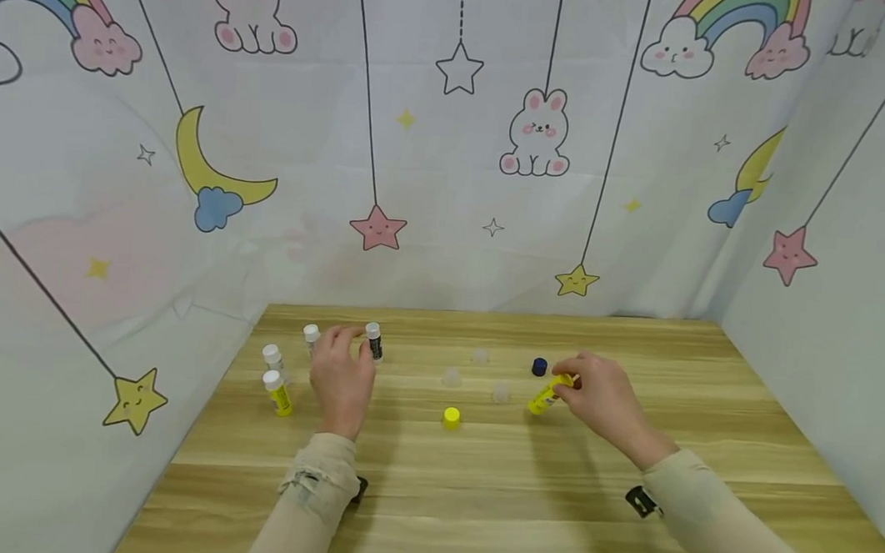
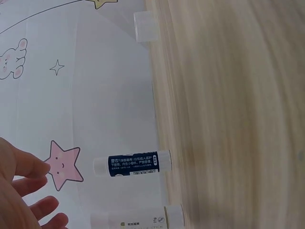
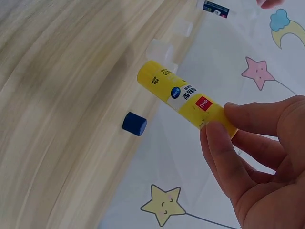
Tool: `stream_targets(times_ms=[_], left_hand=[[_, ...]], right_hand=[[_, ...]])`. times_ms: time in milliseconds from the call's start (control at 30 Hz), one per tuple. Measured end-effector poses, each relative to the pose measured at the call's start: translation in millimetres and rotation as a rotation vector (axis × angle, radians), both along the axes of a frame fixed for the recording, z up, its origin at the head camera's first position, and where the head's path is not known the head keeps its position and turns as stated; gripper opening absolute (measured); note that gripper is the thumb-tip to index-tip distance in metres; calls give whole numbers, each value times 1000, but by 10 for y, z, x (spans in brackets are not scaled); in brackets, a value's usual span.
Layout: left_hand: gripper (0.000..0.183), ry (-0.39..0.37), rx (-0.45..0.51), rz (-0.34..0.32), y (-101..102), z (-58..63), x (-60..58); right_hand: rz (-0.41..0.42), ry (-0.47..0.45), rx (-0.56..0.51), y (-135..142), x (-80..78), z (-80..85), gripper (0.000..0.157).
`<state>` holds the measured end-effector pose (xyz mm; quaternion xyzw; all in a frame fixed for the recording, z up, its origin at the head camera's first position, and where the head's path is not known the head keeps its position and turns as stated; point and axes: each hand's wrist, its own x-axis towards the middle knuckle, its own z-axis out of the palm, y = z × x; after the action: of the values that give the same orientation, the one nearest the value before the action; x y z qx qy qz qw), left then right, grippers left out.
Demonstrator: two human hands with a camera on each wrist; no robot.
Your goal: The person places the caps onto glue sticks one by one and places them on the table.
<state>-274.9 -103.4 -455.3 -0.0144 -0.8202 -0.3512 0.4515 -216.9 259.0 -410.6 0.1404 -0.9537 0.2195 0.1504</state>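
Observation:
My right hand [image 1: 607, 398] pinches a yellow glue stick [image 3: 183, 95] by one end between thumb and fingers, tilted above the table at the right. Upright at the back left stands a glue stick with a navy label [image 1: 375, 348] and a white top. Beside it is my left hand [image 1: 342, 380], fingers loosely bent; the left wrist view shows a gap between its fingertips and the navy-labelled stick [image 2: 133, 163]. A white glue stick [image 2: 136, 219] appears below that one there. Nearest my right hand lies a dark blue cap [image 3: 135, 124].
Left of my left hand stand a yellow-labelled glue stick [image 1: 278, 395] and two white-topped ones, one partly hidden by the hand. A yellow cap [image 1: 452, 418] and several translucent caps [image 1: 450, 378] lie mid-table. A printed curtain [image 1: 448, 168] hangs behind the wooden table [image 1: 460, 511].

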Motion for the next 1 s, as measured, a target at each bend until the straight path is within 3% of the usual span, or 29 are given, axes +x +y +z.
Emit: stream_targets(times_ms=[1000], left_hand=[[49, -274, 213, -10, -161, -144, -80]], right_hand=[[-35, -28, 116, 488, -13, 29, 18]])
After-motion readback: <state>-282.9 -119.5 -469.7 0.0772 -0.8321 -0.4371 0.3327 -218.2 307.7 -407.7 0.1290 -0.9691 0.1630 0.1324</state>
